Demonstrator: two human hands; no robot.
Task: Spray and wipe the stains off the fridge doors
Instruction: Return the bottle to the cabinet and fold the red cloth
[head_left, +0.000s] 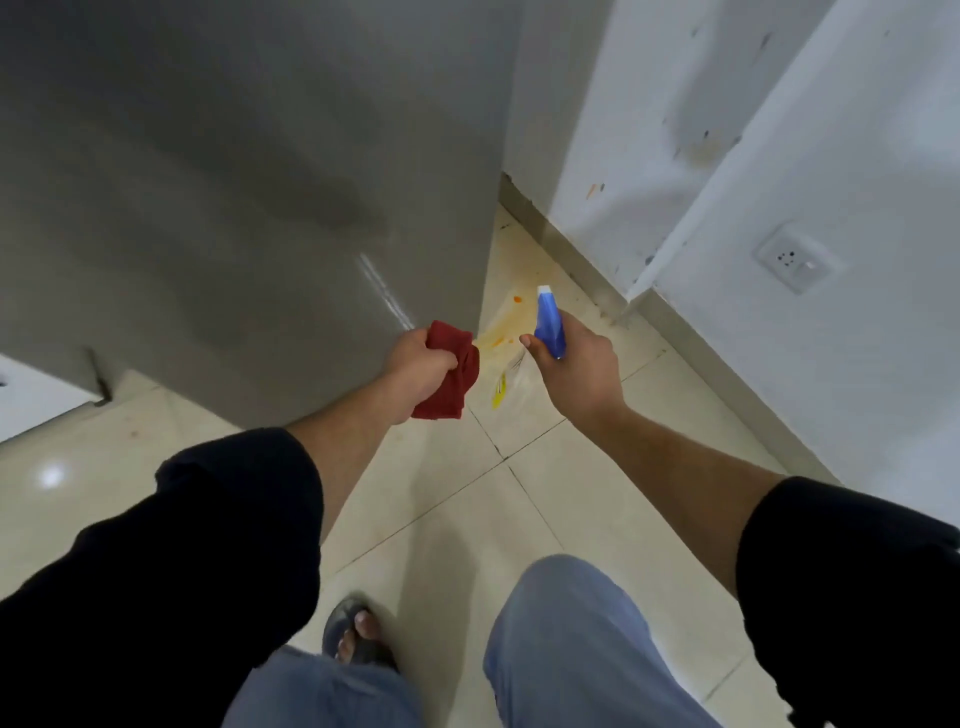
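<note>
The grey fridge door (249, 182) fills the upper left, seen from above, with a darker smear across its middle and a bright streak low on its right side. My left hand (415, 371) is closed on a bunched red cloth (453, 371), held by the door's lower right corner. My right hand (576, 364) grips a spray bottle (549, 325) with a blue trigger head and white nozzle pointing up and away, just right of the fridge edge. The bottle's clear body with a yellow label (500, 389) hangs below the hand.
A white wall (831, 171) with dark and orange specks runs along the right, carrying a wall socket (795, 260). Beige floor tiles (519, 493) show orange stains near the fridge corner. My legs in jeans and a sandalled foot (353, 634) are at the bottom.
</note>
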